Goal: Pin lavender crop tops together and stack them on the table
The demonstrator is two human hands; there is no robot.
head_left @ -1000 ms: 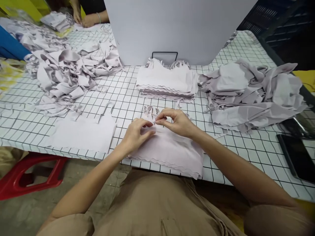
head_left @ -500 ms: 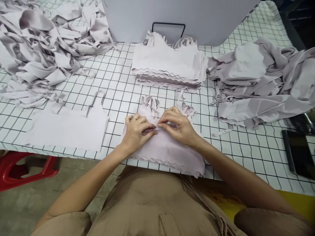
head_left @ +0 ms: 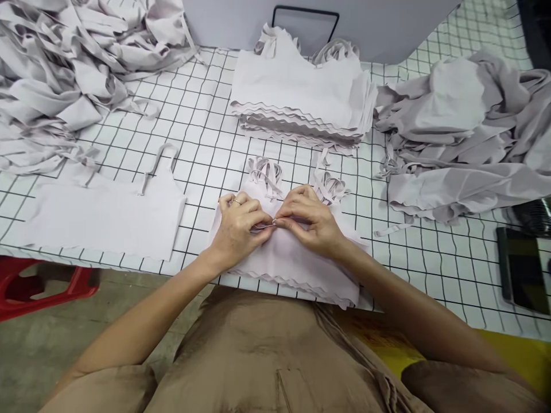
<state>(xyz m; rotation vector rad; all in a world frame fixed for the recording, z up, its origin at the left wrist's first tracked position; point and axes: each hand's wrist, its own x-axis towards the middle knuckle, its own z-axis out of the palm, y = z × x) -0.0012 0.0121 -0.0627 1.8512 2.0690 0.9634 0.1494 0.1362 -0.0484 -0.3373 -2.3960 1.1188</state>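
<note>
A pale pink camisole-like garment [head_left: 297,258] with a wavy lower hem lies in front of me at the table's near edge. Looped straps [head_left: 264,175] bunch at its top. My left hand [head_left: 243,226], a ring on one finger, pinches the garment's upper edge at the middle. Close beside it, my right hand [head_left: 307,221] pinches the same edge, thumb against fingertips. Between the two pinches a short bit of edge shows; any smaller item there is too small to make out.
A neat stack of similar garments [head_left: 301,86] stands behind, before a grey panel [head_left: 241,23]. Loose garments heap at left [head_left: 64,74] and right [head_left: 465,137]. One lies flat [head_left: 103,212] at left. A phone [head_left: 523,269] rests at right; a red stool [head_left: 47,287] stands below.
The view has shifted slightly, so the stack and panel sit higher in the picture. Both hands keep their pinch on the garment's edge, with only a slight finger shift.
</note>
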